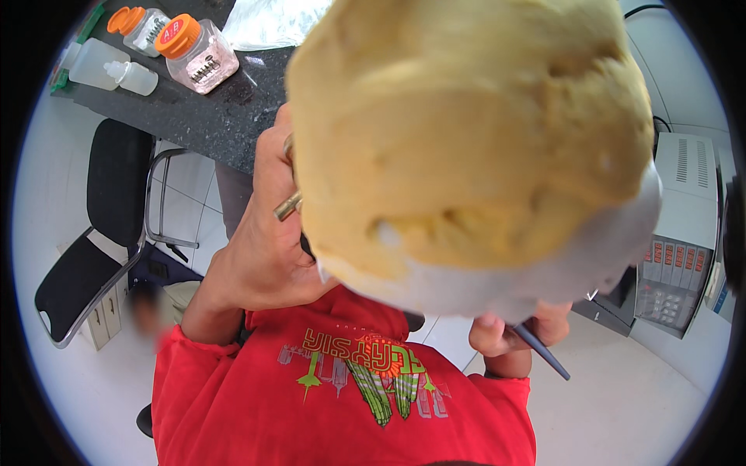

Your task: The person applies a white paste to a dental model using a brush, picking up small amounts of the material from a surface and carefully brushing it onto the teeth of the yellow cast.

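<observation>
Well, the big yellow plaster cast (474, 147) is up in the air, close to the person's head. It is bumpy, with small dents, and white along its bottom. The left hand (260, 233) has its grip curled around the cast's left side, by a brass rod (287, 206). The right hand (497, 334) pinches a thin dark tool (542, 353).

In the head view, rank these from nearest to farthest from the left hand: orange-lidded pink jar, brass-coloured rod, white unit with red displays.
From the left hand:
1. Brass-coloured rod: right beside the fingers, at the yellowish block's left edge.
2. Orange-lidded pink jar: upper left, on the dark countertop.
3. White unit with red displays: far right.
</observation>
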Tool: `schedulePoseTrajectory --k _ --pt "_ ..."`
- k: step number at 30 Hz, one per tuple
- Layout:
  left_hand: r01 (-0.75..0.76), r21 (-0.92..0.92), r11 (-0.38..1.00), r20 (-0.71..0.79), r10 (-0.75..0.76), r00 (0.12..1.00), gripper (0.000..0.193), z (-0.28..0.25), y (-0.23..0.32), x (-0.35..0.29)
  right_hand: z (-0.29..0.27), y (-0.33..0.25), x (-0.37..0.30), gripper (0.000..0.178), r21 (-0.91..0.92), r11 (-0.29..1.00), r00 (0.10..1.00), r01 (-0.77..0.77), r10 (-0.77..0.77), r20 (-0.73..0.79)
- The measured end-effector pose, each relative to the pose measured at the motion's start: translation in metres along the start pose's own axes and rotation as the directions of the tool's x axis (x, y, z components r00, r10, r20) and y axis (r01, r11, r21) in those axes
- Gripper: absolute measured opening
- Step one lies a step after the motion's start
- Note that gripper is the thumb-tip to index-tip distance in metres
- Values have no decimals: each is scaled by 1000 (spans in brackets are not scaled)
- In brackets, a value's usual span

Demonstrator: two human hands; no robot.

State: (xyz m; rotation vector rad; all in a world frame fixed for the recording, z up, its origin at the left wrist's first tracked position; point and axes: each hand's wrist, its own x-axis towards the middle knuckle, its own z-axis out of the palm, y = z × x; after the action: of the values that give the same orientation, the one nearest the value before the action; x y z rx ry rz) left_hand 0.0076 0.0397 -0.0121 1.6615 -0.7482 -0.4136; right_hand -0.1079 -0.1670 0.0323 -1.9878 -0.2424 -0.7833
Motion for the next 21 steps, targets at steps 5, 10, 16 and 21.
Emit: schedulePoseTrajectory --k 5,10,16,21 --pt "15 9 1000 1 -15 1000 62 0 1 0 -6 8 -7 22 24 1000 999 13 -13 -35" --pt "44 -47 998 -11 -44 999 62 3 10 4 -5 13 -16 17 -17 1000 982 14 -17 -187" --pt "61 -336 940 -3 -66 998 70 4 4 1 -10 -8 23 30 -31 998 959 -62 52 -277" --pt "65 -384 921 32 -57 998 81 -1 -5 -5 -12 -27 104 17 -6 999 978 -41 39 -204"
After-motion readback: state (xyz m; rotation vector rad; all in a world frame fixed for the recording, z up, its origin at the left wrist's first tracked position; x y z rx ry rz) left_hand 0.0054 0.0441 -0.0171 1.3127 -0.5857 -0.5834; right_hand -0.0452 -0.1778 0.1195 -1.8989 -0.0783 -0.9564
